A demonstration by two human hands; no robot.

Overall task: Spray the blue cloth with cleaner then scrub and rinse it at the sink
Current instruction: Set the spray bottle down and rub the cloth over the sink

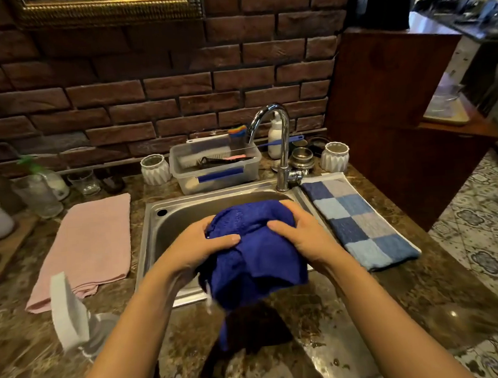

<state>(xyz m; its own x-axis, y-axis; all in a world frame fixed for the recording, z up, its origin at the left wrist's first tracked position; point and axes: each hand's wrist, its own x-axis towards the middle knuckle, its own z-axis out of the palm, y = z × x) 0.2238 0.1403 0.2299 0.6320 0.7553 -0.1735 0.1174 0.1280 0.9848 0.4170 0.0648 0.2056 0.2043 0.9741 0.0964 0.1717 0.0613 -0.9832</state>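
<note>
The blue cloth (253, 257) is bunched up over the front of the steel sink (166, 216). Its lower part hangs down past the sink's front rim. My left hand (204, 243) grips the cloth from the left, thumb on top. My right hand (301, 229) grips it from the right, fingers curled over the far side. The chrome tap (280, 144) stands behind the sink, and no water shows at its spout. A clear spray bottle with a white trigger head (70, 313) stands on the counter at my near left.
A pink towel (88, 246) lies left of the sink and a blue checked towel (357, 219) right of it. A plastic tub of utensils (216, 170), white cups, glasses and a soap bottle (275, 136) line the brick wall. The counter ends at the right above tiled floor.
</note>
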